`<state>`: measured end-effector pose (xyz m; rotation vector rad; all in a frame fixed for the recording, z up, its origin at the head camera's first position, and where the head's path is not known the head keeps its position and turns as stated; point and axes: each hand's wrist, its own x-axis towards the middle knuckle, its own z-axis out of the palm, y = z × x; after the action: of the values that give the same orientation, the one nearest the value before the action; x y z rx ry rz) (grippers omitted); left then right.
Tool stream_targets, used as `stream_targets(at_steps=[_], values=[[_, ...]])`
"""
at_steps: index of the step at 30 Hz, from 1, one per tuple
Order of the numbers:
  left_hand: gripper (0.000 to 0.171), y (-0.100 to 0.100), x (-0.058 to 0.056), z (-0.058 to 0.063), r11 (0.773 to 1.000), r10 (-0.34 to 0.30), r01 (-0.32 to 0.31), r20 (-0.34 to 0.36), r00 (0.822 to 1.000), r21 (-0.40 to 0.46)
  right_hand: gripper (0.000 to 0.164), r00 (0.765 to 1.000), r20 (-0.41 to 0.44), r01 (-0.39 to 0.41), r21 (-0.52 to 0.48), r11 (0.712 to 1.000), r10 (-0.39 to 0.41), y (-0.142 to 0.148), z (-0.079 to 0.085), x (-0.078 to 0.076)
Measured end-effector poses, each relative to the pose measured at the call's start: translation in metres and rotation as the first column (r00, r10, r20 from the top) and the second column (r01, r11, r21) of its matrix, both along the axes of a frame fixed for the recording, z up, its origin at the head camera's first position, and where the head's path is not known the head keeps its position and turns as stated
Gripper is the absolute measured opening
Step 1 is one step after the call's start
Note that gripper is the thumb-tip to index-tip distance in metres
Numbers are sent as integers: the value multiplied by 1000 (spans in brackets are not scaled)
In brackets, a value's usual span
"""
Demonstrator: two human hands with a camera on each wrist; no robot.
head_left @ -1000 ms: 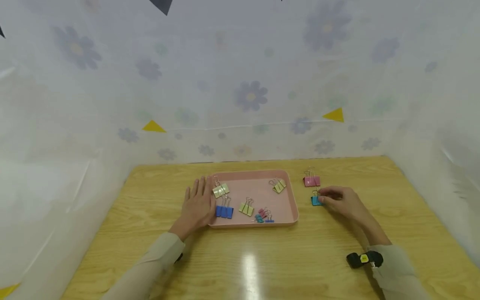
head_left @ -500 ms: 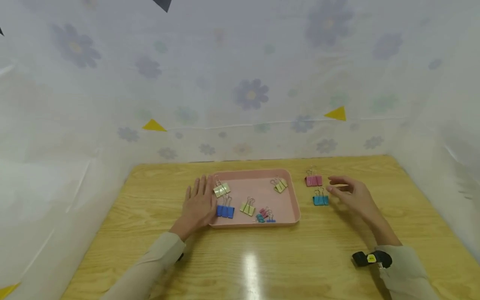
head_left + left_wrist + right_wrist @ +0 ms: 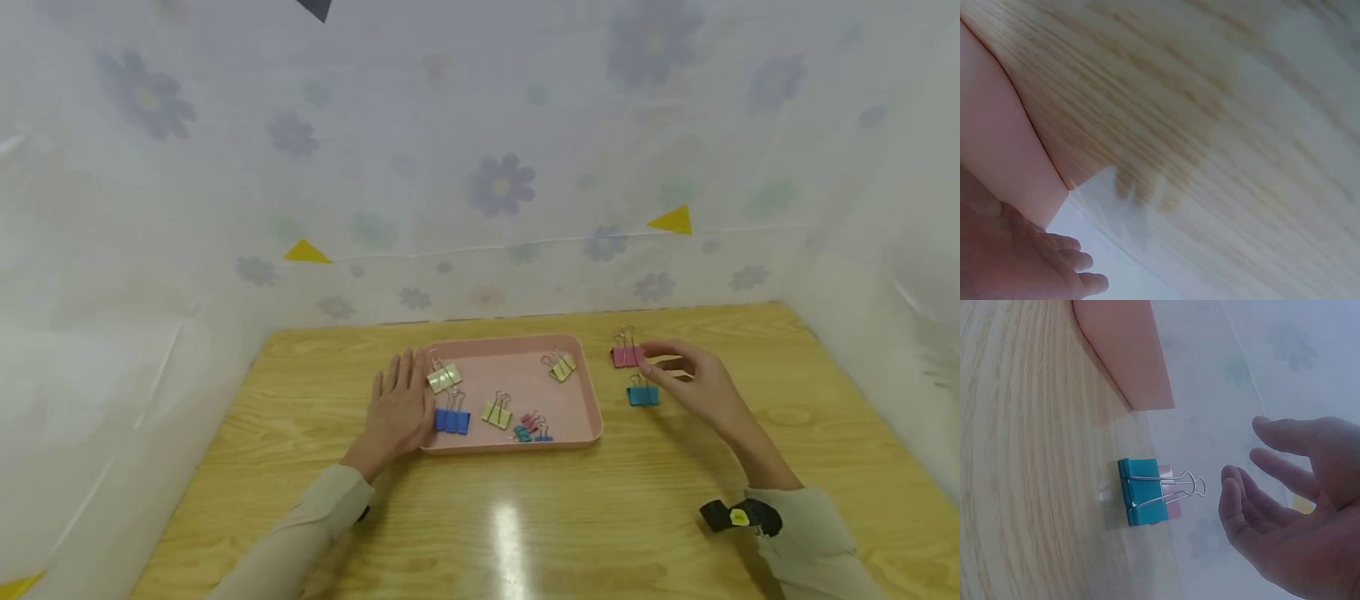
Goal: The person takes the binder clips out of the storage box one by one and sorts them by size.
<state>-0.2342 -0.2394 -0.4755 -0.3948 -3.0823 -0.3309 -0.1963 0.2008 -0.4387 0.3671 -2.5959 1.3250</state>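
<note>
My left hand (image 3: 397, 408) rests with straight fingers along the left side of a pink tray (image 3: 510, 367); the left wrist view shows it beside the tray's wall (image 3: 1007, 131). On the table right of the tray, a teal binder clip (image 3: 643, 397) stands in front of a pink binder clip (image 3: 625, 357). My right hand (image 3: 701, 387) hovers over them, its fingertips close to the pink clip's right end. In the right wrist view thumb and fingers are spread apart with nothing between them, and the teal clip (image 3: 1144, 490) partly hides the pink one (image 3: 1171, 509).
The tray holds a large blue binder clip (image 3: 452, 422), yellow clips at its left, middle (image 3: 497, 414) and right, and a cluster of small clips (image 3: 532, 427) near its front edge. A flowered sheet (image 3: 501, 250) hangs behind and beside the wooden table (image 3: 450, 525).
My right hand has let go of the teal clip, which stays on the table. It has drawn back, then moved to the pink clip behind. My left hand has kept its place.
</note>
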Motion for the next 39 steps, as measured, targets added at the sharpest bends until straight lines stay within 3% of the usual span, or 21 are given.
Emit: stream_targets(at_steps=[17,23,29,32,39], values=[[64,-1,0,1,1000,7,-7,18,1000,1,34,992,-18,-122,-75,990,121,-48,-2,-3],[64,-1,0,1,1000,4,-4,11,1000,2,45,991,-25,-132,-88,987,131,-75,-6,-5],[64,1,-1,2,1000,0,0,7,1000,-4,44,987,28,-156,-142,977,161,-98,-9,-10],[64,1,-1,2,1000,-2,2,1,1000,-11,45,981,36,-184,-119,976,189,-109,-14,-13],[65,0,0,0,1000,2,-2,-3,1000,-12,44,966,62,-254,48,966,251,-127,-30,-15]])
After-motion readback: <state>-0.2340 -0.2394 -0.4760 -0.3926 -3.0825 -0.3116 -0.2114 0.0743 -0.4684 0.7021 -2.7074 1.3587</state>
